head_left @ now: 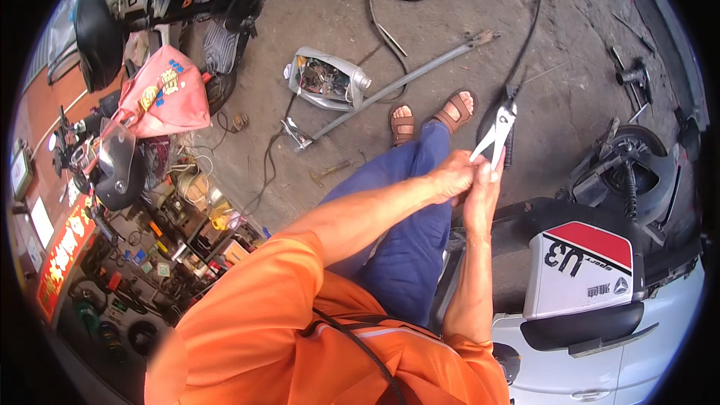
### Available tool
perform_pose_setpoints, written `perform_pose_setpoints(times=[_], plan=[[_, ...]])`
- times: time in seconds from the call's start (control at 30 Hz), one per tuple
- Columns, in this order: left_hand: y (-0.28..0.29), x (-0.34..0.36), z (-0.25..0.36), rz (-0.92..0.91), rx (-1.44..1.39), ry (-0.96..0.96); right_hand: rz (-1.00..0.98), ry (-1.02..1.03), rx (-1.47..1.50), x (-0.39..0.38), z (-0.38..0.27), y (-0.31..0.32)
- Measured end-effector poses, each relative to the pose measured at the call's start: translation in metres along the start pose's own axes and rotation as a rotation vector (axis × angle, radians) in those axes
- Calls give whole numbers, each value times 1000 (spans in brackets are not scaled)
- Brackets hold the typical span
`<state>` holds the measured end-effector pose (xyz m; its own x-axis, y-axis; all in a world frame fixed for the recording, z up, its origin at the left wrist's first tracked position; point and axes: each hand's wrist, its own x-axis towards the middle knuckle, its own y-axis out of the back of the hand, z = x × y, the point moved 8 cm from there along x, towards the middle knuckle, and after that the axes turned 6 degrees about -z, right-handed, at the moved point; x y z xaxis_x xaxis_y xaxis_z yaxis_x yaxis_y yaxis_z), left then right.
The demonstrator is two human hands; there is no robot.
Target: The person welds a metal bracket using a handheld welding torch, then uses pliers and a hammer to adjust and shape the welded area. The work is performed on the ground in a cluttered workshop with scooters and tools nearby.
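Looking from the left side across: there's a cluttered open tool tray [187, 232] on the ground, stuffed with small parts, sockets and bits of wire, too jumbled to pick out much. Above it a pink cloth bag [166, 97] sits on a parked bike, closed up, so no idea what's in it. Further along on the concrete lies a cut-open silver plastic oil jug [324, 79] with a heap of small metal hardware in it, and a long grey metal bar [397, 86] lies just beside it.

Then the hands, both up in front of the blue trousers. The left hand [452, 177] is curled tight at the handles of the silver metal pliers [496, 133], and the right hand [484, 184] is clenched on them too, pressed up against the left. Pliers' nose points up and away, with a black cable [531, 26] running off right behind the tip; can't tell if the nose is actually biting it.

My read: mid-job. The white scooter with a red and black panel [592, 277] on the right looks partly stripped, and loose tools lie around, so plenty left.
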<state>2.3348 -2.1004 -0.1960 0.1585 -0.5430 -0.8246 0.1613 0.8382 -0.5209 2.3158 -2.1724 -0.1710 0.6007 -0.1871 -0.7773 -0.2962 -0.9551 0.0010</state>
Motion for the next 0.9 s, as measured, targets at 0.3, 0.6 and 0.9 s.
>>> perform_pose_setpoints(times=[0.3,0.6,0.9], plan=[[27,-75,-25,112,-305,-237,-319,-128,-544,-51,-3,-45],[79,-155,-20,294,-561,-433,-403,-113,-1002,-107,-70,-148],[260,-321,-153,997,-553,-379,-481,145,-1223,-81,-92,-167]])
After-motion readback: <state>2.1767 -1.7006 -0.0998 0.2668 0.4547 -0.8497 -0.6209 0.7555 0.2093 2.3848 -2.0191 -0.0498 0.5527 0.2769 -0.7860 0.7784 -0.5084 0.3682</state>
